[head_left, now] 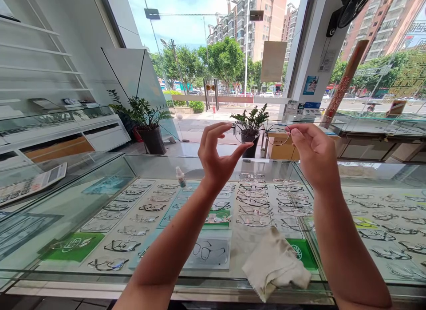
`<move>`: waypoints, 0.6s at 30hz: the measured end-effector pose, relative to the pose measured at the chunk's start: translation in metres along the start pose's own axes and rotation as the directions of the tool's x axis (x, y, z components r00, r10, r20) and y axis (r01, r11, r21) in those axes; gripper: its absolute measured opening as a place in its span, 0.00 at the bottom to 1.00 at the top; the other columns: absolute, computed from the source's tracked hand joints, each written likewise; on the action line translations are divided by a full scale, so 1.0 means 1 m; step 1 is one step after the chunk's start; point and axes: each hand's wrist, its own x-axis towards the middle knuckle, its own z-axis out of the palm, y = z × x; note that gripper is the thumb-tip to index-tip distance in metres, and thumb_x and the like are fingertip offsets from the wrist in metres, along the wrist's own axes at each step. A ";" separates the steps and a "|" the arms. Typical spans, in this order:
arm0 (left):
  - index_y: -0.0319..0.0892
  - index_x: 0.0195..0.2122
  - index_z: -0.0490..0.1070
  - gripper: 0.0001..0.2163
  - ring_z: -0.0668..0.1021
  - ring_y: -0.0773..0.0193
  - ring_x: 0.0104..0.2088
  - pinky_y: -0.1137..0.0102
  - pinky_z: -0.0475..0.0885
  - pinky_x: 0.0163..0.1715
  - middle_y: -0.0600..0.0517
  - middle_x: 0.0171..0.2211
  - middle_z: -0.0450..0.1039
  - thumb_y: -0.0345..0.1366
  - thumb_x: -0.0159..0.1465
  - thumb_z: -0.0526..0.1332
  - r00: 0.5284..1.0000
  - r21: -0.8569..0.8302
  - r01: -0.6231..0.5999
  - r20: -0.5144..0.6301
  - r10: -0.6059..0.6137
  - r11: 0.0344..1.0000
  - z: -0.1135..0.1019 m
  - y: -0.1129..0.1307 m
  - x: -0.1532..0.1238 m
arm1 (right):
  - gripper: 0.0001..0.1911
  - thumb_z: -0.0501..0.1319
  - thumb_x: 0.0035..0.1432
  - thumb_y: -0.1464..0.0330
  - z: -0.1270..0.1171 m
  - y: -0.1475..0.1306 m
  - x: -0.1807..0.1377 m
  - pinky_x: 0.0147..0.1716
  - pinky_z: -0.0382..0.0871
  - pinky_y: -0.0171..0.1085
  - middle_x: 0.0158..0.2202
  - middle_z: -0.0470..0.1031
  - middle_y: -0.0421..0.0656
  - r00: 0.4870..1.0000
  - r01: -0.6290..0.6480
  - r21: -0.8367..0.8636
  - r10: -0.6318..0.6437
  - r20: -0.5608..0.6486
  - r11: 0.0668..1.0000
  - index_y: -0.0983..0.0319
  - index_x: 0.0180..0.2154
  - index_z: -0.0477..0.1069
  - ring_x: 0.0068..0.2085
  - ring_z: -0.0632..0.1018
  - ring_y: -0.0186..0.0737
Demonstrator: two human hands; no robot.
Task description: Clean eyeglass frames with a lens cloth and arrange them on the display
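Note:
Thin-rimmed eyeglasses with round clear lenses are raised above the glass counter, level across my view. My right hand pinches their right end between thumb and forefinger. Around the left lens, my left hand curves with its thumb and fingers spread apart; I see no grip on the frame there. Below, a crumpled beige cleaning cloth lies on the counter's front part. A small white spray bottle stands farther back, to the left of my left forearm.
The glass display counter holds rows of eyeglasses and green cards under its top. A calculator-like white device or printed sheet lies at left. Potted plants and a cardboard box stand beyond, before glass doors to a street.

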 end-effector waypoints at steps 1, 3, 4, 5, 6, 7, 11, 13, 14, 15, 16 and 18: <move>0.49 0.56 0.74 0.26 0.82 0.57 0.50 0.64 0.81 0.40 0.49 0.50 0.82 0.46 0.60 0.79 1.000 -0.001 -0.001 0.001 0.001 1.000 0.000 0.000 0.000 | 0.13 0.64 0.71 0.55 0.000 -0.001 0.000 0.52 0.78 0.50 0.48 0.87 0.46 1.000 -0.003 -0.001 0.003 -0.001 1.000 0.56 0.46 0.81 0.51 0.85 0.48; 0.49 0.57 0.74 0.27 0.82 0.56 0.51 0.64 0.81 0.40 0.49 0.50 0.81 0.46 0.60 0.80 1.000 -0.011 0.000 0.001 0.000 1.000 0.000 0.000 0.000 | 0.13 0.64 0.71 0.55 0.000 -0.001 0.000 0.52 0.78 0.50 0.48 0.87 0.46 1.000 -0.009 -0.002 0.009 -0.003 1.000 0.56 0.46 0.81 0.51 0.85 0.48; 0.50 0.57 0.74 0.27 0.82 0.56 0.51 0.63 0.81 0.40 0.49 0.50 0.81 0.46 0.60 0.80 1.000 -0.018 0.003 0.000 -0.003 1.000 0.000 0.000 0.000 | 0.13 0.65 0.71 0.55 0.000 -0.001 0.000 0.52 0.78 0.50 0.47 0.87 0.46 1.000 -0.011 -0.001 0.011 -0.003 1.000 0.56 0.46 0.81 0.51 0.85 0.48; 0.50 0.57 0.74 0.27 0.82 0.56 0.51 0.63 0.81 0.40 0.49 0.50 0.81 0.46 0.60 0.80 1.000 -0.023 0.006 0.000 -0.006 1.000 0.000 0.000 0.000 | 0.13 0.65 0.71 0.54 0.000 -0.001 0.000 0.52 0.78 0.50 0.47 0.87 0.46 1.000 -0.010 0.001 0.010 -0.002 1.000 0.55 0.46 0.81 0.51 0.85 0.48; 0.50 0.57 0.74 0.27 0.82 0.56 0.51 0.63 0.81 0.40 0.49 0.50 0.81 0.46 0.60 0.80 1.000 -0.025 0.009 -0.001 -0.009 1.000 0.000 0.000 0.000 | 0.14 0.65 0.71 0.54 0.000 -0.001 0.000 0.52 0.78 0.50 0.47 0.87 0.46 1.000 -0.008 0.002 0.008 -0.001 1.000 0.55 0.46 0.81 0.51 0.85 0.48; 0.50 0.57 0.74 0.27 0.82 0.55 0.51 0.62 0.81 0.40 0.49 0.50 0.81 0.46 0.60 0.80 1.000 -0.023 0.013 0.000 -0.013 1.000 0.000 0.000 0.000 | 0.14 0.65 0.71 0.54 0.000 0.000 0.000 0.52 0.78 0.50 0.47 0.87 0.46 1.000 -0.005 0.003 0.005 0.001 1.000 0.55 0.46 0.81 0.50 0.85 0.48; 0.51 0.56 0.74 0.27 0.83 0.55 0.51 0.62 0.82 0.40 0.49 0.50 0.82 0.47 0.60 0.80 0.999 -0.031 0.033 0.011 -0.032 0.999 0.001 -0.001 -0.001 | 0.14 0.65 0.71 0.53 -0.001 0.001 0.001 0.50 0.78 0.49 0.46 0.87 0.45 1.000 0.006 -0.014 -0.006 0.004 1.000 0.55 0.46 0.81 0.48 0.85 0.48; 0.51 0.56 0.74 0.26 0.83 0.55 0.52 0.62 0.83 0.41 0.49 0.50 0.81 0.46 0.60 0.80 0.998 -0.053 0.058 0.028 -0.057 0.997 0.001 -0.002 -0.001 | 0.15 0.64 0.71 0.53 -0.002 0.001 0.000 0.47 0.78 0.48 0.45 0.86 0.45 1.000 0.001 -0.023 -0.001 0.003 1.000 0.55 0.46 0.81 0.47 0.85 0.47; 0.50 0.56 0.74 0.26 0.83 0.55 0.52 0.62 0.83 0.42 0.48 0.51 0.81 0.46 0.60 0.80 0.997 -0.065 0.076 0.037 -0.074 0.995 0.002 -0.002 -0.002 | 0.15 0.64 0.71 0.53 -0.002 0.001 0.000 0.47 0.78 0.47 0.44 0.86 0.45 1.000 -0.002 -0.027 0.002 0.004 1.000 0.55 0.46 0.81 0.47 0.85 0.47; 0.50 0.56 0.74 0.26 0.83 0.55 0.53 0.62 0.83 0.42 0.48 0.51 0.81 0.46 0.60 0.79 0.995 -0.075 0.096 0.047 -0.093 0.993 0.002 -0.003 -0.002 | 0.15 0.64 0.71 0.53 -0.002 0.001 0.000 0.46 0.78 0.47 0.44 0.86 0.45 1.000 -0.005 -0.030 0.005 0.006 1.000 0.55 0.46 0.81 0.46 0.85 0.47; 0.50 0.56 0.73 0.26 0.83 0.55 0.53 0.61 0.83 0.43 0.48 0.52 0.81 0.46 0.60 0.79 0.992 -0.085 0.114 0.054 -0.109 0.990 0.002 -0.003 -0.003 | 0.15 0.64 0.71 0.53 -0.003 0.001 0.000 0.45 0.78 0.47 0.44 0.86 0.45 1.000 -0.007 -0.030 0.007 0.008 1.000 0.56 0.46 0.81 0.45 0.85 0.47; 0.50 0.56 0.73 0.26 0.83 0.54 0.53 0.61 0.83 0.43 0.48 0.52 0.80 0.46 0.61 0.79 0.989 -0.103 0.137 0.063 -0.131 0.985 0.003 -0.004 -0.004 | 0.15 0.64 0.71 0.53 -0.003 0.001 0.000 0.44 0.79 0.47 0.43 0.86 0.45 1.000 -0.005 -0.030 0.005 0.010 1.000 0.56 0.46 0.81 0.43 0.85 0.46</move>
